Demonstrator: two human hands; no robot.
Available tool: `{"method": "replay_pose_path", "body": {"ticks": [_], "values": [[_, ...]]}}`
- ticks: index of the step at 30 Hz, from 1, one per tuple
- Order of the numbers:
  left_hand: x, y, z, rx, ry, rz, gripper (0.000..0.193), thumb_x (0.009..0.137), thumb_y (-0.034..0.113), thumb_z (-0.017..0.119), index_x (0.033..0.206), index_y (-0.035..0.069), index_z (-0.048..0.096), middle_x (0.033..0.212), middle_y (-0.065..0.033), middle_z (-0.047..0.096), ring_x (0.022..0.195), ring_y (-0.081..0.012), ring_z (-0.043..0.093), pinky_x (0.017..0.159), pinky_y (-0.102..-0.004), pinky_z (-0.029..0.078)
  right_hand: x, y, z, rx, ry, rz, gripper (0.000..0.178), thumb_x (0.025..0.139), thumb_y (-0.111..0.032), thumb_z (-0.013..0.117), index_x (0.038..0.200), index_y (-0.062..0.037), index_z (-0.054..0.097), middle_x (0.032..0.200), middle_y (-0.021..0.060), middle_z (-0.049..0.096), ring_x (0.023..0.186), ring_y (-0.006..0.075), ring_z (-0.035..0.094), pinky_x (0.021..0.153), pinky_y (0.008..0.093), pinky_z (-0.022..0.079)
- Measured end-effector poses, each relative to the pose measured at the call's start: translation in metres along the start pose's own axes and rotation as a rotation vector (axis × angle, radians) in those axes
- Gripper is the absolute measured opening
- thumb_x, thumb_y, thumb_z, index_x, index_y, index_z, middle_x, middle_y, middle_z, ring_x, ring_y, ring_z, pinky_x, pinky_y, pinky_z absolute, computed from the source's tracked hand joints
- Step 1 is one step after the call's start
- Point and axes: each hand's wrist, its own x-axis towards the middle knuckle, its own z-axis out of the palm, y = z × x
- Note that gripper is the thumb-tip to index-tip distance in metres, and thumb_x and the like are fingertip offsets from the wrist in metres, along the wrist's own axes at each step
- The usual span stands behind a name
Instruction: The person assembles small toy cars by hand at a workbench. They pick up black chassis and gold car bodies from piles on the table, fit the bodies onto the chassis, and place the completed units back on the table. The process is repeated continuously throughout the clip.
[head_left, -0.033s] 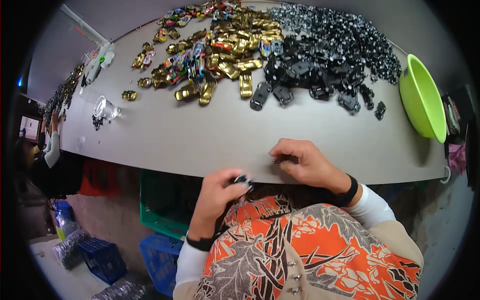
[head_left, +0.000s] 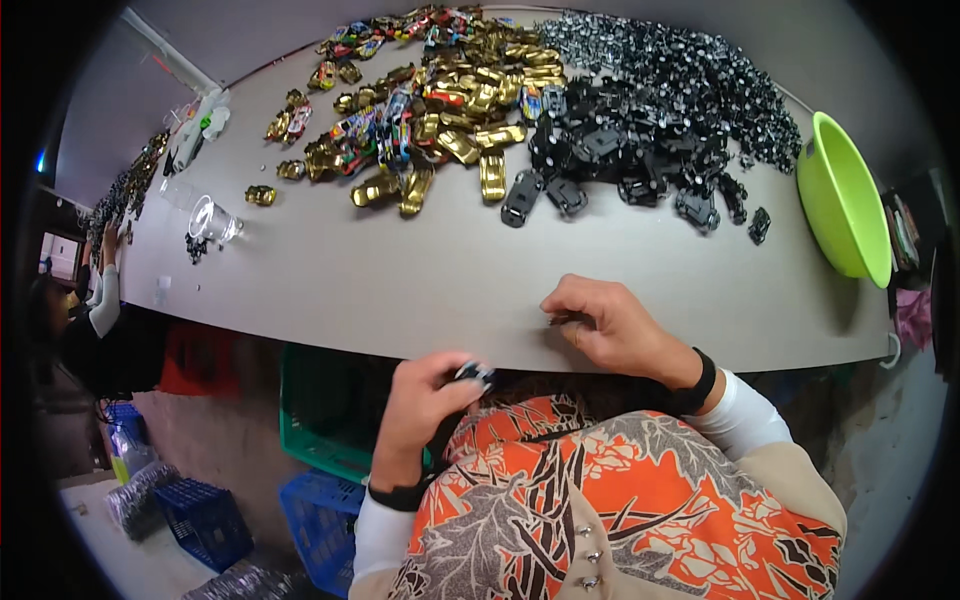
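Just over the table's near edge, my left hand [head_left: 428,398] is closed, its thumb and fingers pinching a small black-and-silver toy car part [head_left: 478,374]. My right hand [head_left: 610,325] rests at the table's near edge, fingers curled inward. Something small and dark shows at its fingertips, too hidden to name. Beyond the hands lie black toy car chassis [head_left: 522,197], several of them loose at the front of their pile. Left of these are heaped gold toy car bodies [head_left: 492,175], mixed with multicoloured toy car bodies [head_left: 395,130].
Small black-and-silver parts [head_left: 700,70] are piled at the back right, near a tilted lime-green basin [head_left: 850,200]. A clear plastic cup [head_left: 212,220] lies at left. Below the table are a green crate [head_left: 330,400] and blue crates [head_left: 205,520]. Another person's arm [head_left: 105,300] reaches in at far left.
My left hand has shifted slightly left and down with the toy car part. My right hand stays in nearly the same place.
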Motion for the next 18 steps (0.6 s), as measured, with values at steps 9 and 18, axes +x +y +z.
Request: {"method": "replay_pose_path", "body": {"ticks": [9, 18], "values": [[-0.069, -0.031, -0.085, 0.839, 0.535, -0.064, 0.042, 0.069, 0.007, 0.071, 0.109, -0.003, 0.061, 0.084, -0.0165, 0.067, 0.071, -0.012, 0.062, 0.064, -0.0252, 0.049, 0.069, 0.0, -0.026, -0.303, 0.218, -0.201, 0.011, 0.066, 0.008, 0.049, 0.074, 0.0012, 0.052, 0.081, 0.0144, 0.054, 0.07, 0.0356, 0.055, 0.06, 0.0389, 0.044], [0.053, 0.041, -0.052, 0.909, 0.492, 0.537, 0.02, 0.076, 0.008, 0.065, 0.094, -0.001, 0.064, 0.088, -0.0154, 0.065, 0.072, -0.0281, 0.064, 0.063, -0.0345, 0.05, 0.068, 0.01, -0.01, -0.326, -0.096, -0.219, 0.007, 0.068, 0.003, 0.056, 0.073, 0.0003, 0.052, 0.072, 0.0131, 0.056, 0.069, 0.0327, 0.055, 0.06, 0.0373, 0.044]]}}
